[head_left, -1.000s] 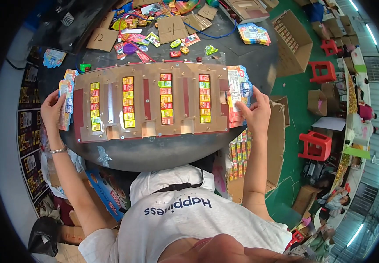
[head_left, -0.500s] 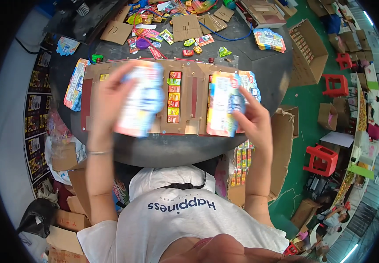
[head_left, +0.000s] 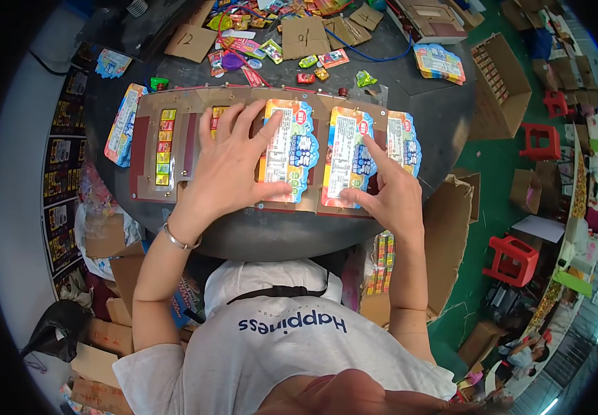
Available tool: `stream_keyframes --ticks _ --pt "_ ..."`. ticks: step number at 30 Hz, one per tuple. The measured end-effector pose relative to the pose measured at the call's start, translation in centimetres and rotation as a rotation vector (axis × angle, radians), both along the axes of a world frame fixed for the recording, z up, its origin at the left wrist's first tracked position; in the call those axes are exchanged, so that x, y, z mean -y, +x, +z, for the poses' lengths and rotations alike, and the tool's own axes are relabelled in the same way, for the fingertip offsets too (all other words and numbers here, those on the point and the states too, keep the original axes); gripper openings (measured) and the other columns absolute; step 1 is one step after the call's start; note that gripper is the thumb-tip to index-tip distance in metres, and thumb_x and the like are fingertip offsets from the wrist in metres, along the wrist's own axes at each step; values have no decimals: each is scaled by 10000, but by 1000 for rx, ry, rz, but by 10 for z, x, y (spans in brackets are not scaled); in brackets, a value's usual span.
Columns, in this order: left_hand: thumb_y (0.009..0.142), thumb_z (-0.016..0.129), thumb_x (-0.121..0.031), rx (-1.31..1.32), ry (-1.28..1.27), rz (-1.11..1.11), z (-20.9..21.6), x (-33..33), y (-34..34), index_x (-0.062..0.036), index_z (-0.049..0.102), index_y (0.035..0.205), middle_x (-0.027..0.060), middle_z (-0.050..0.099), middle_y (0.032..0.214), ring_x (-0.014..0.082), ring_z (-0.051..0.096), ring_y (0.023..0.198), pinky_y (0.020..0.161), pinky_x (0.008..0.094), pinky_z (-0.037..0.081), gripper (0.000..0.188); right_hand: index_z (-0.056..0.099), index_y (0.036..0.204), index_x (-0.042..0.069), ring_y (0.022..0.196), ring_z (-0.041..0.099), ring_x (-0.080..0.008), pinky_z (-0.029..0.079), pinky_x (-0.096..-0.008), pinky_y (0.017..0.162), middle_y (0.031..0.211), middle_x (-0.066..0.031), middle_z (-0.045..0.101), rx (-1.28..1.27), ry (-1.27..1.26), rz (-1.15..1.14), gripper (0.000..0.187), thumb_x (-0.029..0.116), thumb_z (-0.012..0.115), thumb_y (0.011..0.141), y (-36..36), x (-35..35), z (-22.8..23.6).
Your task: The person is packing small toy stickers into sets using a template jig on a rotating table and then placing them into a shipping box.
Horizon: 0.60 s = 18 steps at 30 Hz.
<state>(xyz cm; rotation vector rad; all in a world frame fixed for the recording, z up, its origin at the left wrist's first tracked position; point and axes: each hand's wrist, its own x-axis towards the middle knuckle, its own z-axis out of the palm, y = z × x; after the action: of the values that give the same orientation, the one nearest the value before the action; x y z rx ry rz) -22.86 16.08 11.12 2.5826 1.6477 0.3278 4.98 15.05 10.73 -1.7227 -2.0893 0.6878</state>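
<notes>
My left hand (head_left: pixel 233 162) spans a colourful printed card (head_left: pixel 292 149) with a scalloped right edge, its index fingertip near the top and its thumb near the bottom. The other left fingers are spread over the brown slotted fixture (head_left: pixel 198 97). My right hand (head_left: pixel 396 194) holds a matching card (head_left: pixel 349 155) in the same way, index finger above and thumb below. Both cards rest over the fixture and cover parts of it. Beyond my right fingers lies a third such card (head_left: pixel 404 142). Small wrapped candies (head_left: pixel 165 146) fill a slot at the left; another candy slot is partly hidden by my left hand.
Card stacks lie left (head_left: pixel 124 124) and at the far right (head_left: pixel 439 62) of the dark round table (head_left: pixel 243 232). Loose candies, cardboard pieces (head_left: pixel 304 38) and blue tubing clutter the back. An open carton (head_left: pixel 447 249) stands beside my right arm; red stools (head_left: pixel 513 261) are beyond.
Both cards have come down onto the fixture. My left hand has moved right with its card, uncovering the leftmost candy slot and covering the middle one. The view has shifted slightly.
</notes>
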Motion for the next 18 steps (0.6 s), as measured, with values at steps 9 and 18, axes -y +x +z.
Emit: stream_keyframes --ticks 9,18 --pt "763 826 -210 406 364 387 11 -36 -142 -71 641 1269 170 663 1198 302 627 1105 971 408 485 556 576 1240 -5 692 463 -26 422 -194 625 845 34 565 -502 116 -512 541 56 810 756 91 -16 -37" --pt "772 845 -298 450 -54 725 -69 -42 -298 -10 675 1186 79 714 1062 187 685 877 777 305 544 533 645 1189 16 651 549 -132 488 -285 629 1025 -76 608 -32 153 -397 522 124 842 719 63 -9 -36"
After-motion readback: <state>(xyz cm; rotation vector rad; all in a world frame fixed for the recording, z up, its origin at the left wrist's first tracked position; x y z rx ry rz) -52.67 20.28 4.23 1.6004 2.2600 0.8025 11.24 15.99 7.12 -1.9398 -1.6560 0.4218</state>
